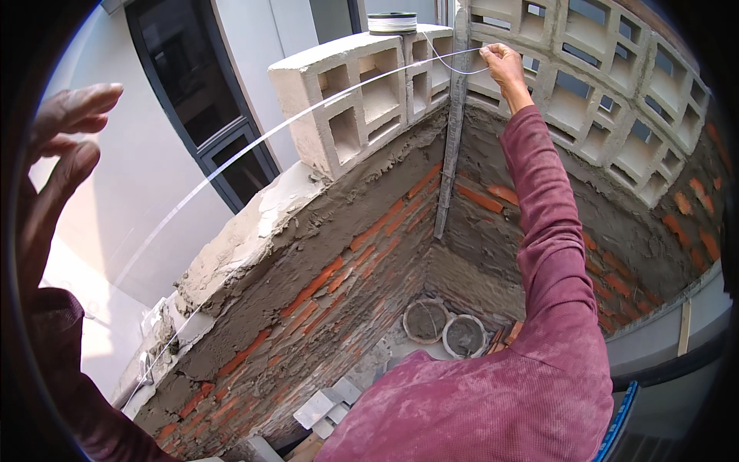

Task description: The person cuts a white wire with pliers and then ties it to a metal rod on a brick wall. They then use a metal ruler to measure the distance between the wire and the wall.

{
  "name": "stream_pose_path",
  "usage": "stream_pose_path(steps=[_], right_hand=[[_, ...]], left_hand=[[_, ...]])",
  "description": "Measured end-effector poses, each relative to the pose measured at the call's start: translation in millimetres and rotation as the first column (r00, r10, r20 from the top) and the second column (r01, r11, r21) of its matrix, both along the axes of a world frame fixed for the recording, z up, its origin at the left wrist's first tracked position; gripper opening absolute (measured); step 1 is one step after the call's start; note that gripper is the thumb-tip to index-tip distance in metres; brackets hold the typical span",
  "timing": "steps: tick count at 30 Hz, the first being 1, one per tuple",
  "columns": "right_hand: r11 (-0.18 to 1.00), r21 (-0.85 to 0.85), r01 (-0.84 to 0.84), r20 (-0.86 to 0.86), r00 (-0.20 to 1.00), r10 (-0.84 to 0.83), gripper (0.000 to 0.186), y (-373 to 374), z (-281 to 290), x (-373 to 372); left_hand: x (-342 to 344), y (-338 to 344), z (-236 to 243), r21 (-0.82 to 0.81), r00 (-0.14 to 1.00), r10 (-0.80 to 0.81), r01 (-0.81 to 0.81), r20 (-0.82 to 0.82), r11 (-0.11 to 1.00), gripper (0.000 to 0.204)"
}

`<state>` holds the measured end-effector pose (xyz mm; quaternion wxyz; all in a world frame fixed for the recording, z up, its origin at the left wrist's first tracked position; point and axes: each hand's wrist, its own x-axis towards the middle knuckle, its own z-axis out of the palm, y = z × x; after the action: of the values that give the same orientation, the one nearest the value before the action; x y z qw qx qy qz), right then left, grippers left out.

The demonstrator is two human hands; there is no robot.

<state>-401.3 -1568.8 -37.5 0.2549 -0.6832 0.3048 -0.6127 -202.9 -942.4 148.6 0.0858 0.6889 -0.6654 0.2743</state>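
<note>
Up by the far corner, my right hand is closed, fingertips pinching a thin white string. The string leads off taut to the left, blurred at its near end; a slack loop of it hangs from a white spool on top of the pale ventilation blocks. At the left edge my left hand is raised, thumb and fingers apart, with nothing visible between them. Below the string, a brick wall partly covered in wet grey mortar slopes toward me.
More ventilation blocks top the right-hand wall. A metal upright stands in the corner. Far below are two round buckets of grey material and some grey blocks. A dark-framed window lies beyond the left wall.
</note>
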Motion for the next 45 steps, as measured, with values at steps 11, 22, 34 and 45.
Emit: stream_pose_path(steps=[11, 22, 34, 45], right_hand=[[0.989, -0.083, -0.122, 0.08, 0.988, 0.129, 0.018, -22.1, 8.7, -6.1], [0.98, -0.177, 0.09, 0.11, 0.991, -0.071, 0.015, -9.6, 2.7, -5.3], [0.917, -0.262, 0.301, 0.31, 0.926, -0.215, 0.01, -14.3, -7.8, 32.2], [0.974, -0.224, -0.022, 0.477, 0.869, 0.129, 0.005, -6.3, -12.5, 24.1]], left_hand=[[3.5, -261.5, 4.6, 0.101, 0.989, -0.146, 0.143, 0.022, 0.985, 0.044], [46.8, -466.3, -38.6, 0.197, 0.99, -0.063, 0.087, -0.125, 0.977, 0.078], [25.6, -531.9, -3.5, -0.055, 0.958, -0.182, 0.199, 0.221, 0.978, 0.074], [24.5, -539.4, 1.2, 0.009, 0.999, -0.029, 0.029, -0.037, 1.0, 0.091]])
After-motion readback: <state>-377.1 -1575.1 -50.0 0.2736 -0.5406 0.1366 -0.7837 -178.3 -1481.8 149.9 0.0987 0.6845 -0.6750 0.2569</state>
